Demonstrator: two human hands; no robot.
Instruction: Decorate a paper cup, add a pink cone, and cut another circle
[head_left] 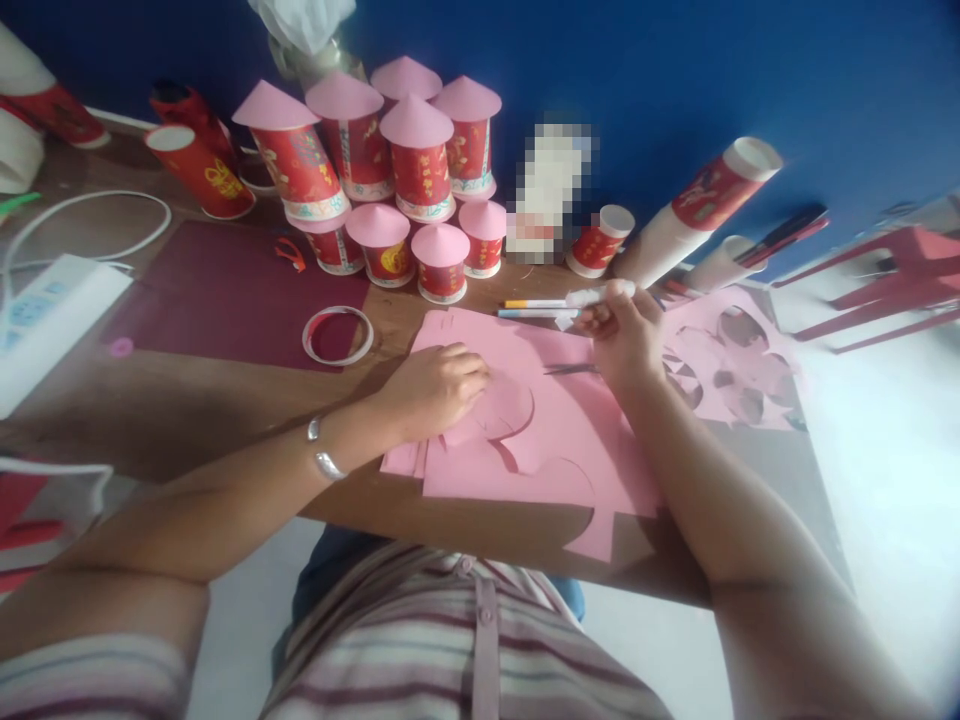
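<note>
My left hand rests with curled fingers on a cut pink paper piece lying on a stack of pink paper sheets at the table's near edge. My right hand is closed around a white glue stick or marker, held just above the far side of the sheets. A dark thin tool, perhaps scissors, lies on the pink paper beside my right hand. A silver bracelet is on my left wrist.
Red paper cups with pink cone lids are stacked at the back. A tape ring, two pens, pink paper offcuts, a stack of cups lying on its side and a white power strip lie around on the wooden table.
</note>
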